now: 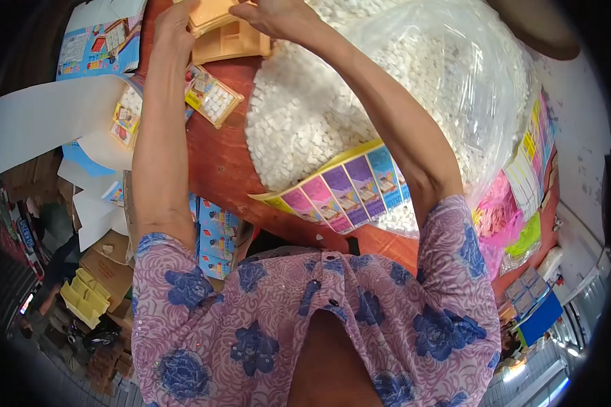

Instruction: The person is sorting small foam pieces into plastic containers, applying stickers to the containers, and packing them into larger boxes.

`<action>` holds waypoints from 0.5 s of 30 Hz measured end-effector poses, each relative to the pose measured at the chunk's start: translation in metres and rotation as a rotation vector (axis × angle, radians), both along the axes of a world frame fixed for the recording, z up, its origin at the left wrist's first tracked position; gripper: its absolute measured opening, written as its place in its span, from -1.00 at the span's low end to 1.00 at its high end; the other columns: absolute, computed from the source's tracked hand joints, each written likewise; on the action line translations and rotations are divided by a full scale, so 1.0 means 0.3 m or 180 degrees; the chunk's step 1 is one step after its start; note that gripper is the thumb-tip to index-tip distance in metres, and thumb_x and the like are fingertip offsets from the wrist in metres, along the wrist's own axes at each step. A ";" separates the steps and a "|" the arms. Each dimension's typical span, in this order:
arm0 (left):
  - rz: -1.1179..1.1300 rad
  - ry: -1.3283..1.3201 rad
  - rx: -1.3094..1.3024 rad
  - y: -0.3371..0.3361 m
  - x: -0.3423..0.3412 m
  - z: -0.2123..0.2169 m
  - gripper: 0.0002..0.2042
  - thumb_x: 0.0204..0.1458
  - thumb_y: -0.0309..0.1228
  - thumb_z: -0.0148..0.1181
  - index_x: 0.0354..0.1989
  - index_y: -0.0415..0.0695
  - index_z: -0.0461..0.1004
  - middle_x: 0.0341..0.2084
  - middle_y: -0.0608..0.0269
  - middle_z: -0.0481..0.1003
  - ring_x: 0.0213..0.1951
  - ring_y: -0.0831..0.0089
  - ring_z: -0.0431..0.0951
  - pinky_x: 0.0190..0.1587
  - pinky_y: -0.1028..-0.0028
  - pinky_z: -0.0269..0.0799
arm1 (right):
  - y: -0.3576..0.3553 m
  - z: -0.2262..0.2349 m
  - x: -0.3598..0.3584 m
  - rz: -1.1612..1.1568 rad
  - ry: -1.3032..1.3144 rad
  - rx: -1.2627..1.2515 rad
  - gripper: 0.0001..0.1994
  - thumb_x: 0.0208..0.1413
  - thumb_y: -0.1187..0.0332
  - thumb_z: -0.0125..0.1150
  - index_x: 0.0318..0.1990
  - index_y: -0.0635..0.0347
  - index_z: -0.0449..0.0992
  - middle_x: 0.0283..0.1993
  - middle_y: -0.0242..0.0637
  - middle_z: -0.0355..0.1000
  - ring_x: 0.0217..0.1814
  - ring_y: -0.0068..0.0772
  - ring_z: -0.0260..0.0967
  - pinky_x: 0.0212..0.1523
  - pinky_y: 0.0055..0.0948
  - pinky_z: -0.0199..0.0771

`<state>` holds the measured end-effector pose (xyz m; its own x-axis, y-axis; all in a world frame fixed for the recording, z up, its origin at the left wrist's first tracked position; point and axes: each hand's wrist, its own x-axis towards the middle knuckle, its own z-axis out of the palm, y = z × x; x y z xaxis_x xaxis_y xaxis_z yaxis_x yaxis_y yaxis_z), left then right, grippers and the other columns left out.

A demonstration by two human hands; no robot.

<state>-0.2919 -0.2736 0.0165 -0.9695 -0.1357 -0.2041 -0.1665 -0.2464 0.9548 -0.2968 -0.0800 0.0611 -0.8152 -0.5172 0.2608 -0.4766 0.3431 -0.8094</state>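
Note:
At the far edge of the view, my left hand is closed on the left side of a light-orange plastic tray. My right hand pinches the same tray near its right side. Just under it lies another light-orange compartment tray, with its dividers showing. The top of the held tray is cut off by the picture's edge. Nearer to me is a filled tray of small white pieces with a coloured card. A second filled tray shows beside my left forearm.
A large heap of small white pieces covers the red table, partly under clear plastic. A sheet of coloured printed cards leans on it. Blue printed boxes, a pink bag and white card sheets surround me.

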 end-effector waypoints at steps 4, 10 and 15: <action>0.0882 -0.0458 0.0275 0.045 0.079 0.106 -0.67 -0.10 -0.53 -0.05 -0.09 -0.26 0.20 -0.20 0.16 0.33 -0.16 0.33 0.37 -0.13 0.35 0.32 | 0.253 0.124 0.210 -0.0035 -0.0344 -0.0117 -0.75 -0.08 0.27 0.01 -0.34 0.29 0.39 -0.42 -0.15 0.38 -0.41 -0.25 0.34 -0.38 -0.42 0.31; 0.0245 -0.0236 0.0695 0.360 0.367 0.265 -0.66 -0.11 -0.54 -0.06 -0.09 -0.31 0.17 -0.17 0.15 0.30 -0.11 0.37 0.32 -0.06 0.41 0.25 | 0.672 0.124 0.564 -0.1261 -0.1130 -0.0014 -0.83 -0.05 0.45 0.03 -0.28 0.32 0.37 -0.39 -0.26 0.38 -0.34 -0.54 0.31 -0.28 -0.60 0.27; -0.0719 -0.0799 0.0918 0.470 0.502 0.194 -0.60 -0.12 -0.51 -0.03 -0.04 -0.29 0.15 -0.13 0.15 0.30 -0.11 0.44 0.33 -0.06 0.47 0.25 | 0.872 0.030 0.776 -0.2122 -0.1320 -0.0020 -0.86 -0.07 0.51 0.01 -0.30 0.31 0.35 -0.38 -0.34 0.34 -0.32 -0.58 0.26 -0.28 -0.62 0.25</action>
